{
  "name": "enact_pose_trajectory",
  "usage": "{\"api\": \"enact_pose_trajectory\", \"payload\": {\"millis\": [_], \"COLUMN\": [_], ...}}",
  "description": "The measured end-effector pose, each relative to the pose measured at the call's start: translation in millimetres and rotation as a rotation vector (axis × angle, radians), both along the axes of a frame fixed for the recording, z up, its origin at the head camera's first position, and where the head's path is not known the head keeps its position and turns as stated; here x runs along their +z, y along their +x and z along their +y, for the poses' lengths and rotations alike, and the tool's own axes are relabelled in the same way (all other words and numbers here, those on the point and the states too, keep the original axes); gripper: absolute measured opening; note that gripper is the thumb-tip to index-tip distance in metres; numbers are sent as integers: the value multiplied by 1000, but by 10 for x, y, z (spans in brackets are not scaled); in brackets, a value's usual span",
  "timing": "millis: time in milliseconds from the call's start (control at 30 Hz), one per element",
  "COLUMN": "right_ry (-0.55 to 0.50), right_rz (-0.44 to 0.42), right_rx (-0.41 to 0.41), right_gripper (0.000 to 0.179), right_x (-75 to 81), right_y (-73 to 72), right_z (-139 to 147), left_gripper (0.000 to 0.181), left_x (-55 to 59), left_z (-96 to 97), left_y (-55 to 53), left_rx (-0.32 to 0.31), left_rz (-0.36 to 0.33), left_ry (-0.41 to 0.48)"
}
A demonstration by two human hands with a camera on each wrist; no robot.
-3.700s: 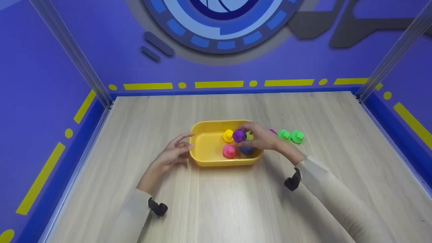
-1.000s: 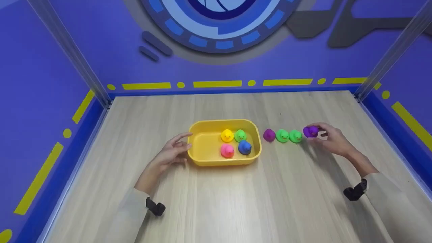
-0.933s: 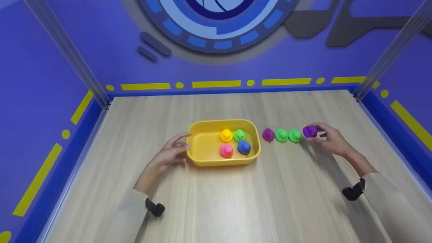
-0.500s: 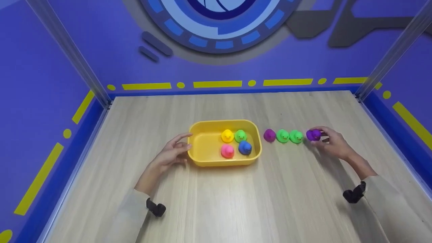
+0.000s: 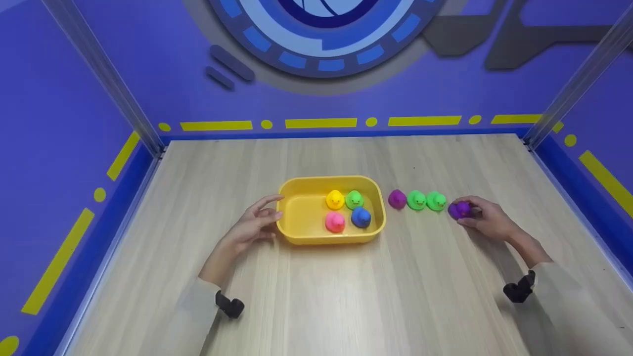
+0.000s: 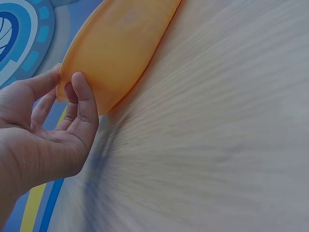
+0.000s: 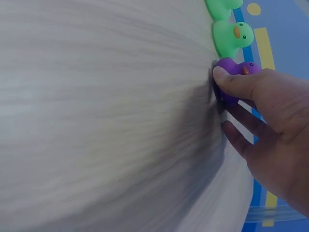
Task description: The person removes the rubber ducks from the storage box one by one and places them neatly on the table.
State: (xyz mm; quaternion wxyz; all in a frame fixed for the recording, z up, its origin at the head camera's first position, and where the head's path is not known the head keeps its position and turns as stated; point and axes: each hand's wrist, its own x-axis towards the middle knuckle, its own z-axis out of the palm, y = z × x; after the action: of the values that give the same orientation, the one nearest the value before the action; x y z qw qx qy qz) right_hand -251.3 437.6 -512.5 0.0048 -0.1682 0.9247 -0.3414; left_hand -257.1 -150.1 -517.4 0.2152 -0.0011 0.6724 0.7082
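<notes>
My right hand (image 5: pixel 489 217) pinches a purple rubber duck (image 5: pixel 460 210) between thumb and fingers, low over the table at the right end of a row of ducks. In the right wrist view, the thumb covers part of this purple duck (image 7: pixel 229 67). Left of it stand two green ducks (image 5: pixel 417 200) and a darker purple duck (image 5: pixel 397 199). My left hand (image 5: pixel 252 225) touches the left end of a yellow plastic basin (image 5: pixel 301 241) with relaxed fingers. Fingertips rest against the outside of the basin wall in the left wrist view. The basin holds a yellow duck (image 5: pixel 335 200), a green duck (image 5: pixel 354 200), a pink duck (image 5: pixel 335 222) and a blue duck (image 5: pixel 361 217).
The wooden table (image 5: pixel 326 296) is enclosed by blue printed panels (image 5: pixel 148 74) at the back and both sides. Metal posts stand in the far corners. A dark wrist camera (image 5: pixel 230 304) sits on the left sleeve, another on the right.
My right hand has lifted the purple duck out of the basin and carried it right, past the green ducks. In the last second it has moved down toward me. The left hand stays at the basin.
</notes>
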Motion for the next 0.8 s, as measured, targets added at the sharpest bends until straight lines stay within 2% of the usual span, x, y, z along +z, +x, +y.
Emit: {"api": "enact_pose_trajectory", "payload": {"millis": [233,500,800], "right_ry": [46,67,89], "right_rz": [-25,80,74], "right_rx": [-4,-10,-39], "right_gripper": [44,37,39], "right_x": [77,65,26], "right_y": [-30,-66,-59], "right_z": [-26,-56,-35], "left_gripper": [55,54,54], "left_x": [8,12,-12], "left_z": [3,19,19], "left_y": [-2,-6,4], "left_rx": [0,23,18], "left_rz": [7,-3,-7], "left_ry": [12,5,7]}}
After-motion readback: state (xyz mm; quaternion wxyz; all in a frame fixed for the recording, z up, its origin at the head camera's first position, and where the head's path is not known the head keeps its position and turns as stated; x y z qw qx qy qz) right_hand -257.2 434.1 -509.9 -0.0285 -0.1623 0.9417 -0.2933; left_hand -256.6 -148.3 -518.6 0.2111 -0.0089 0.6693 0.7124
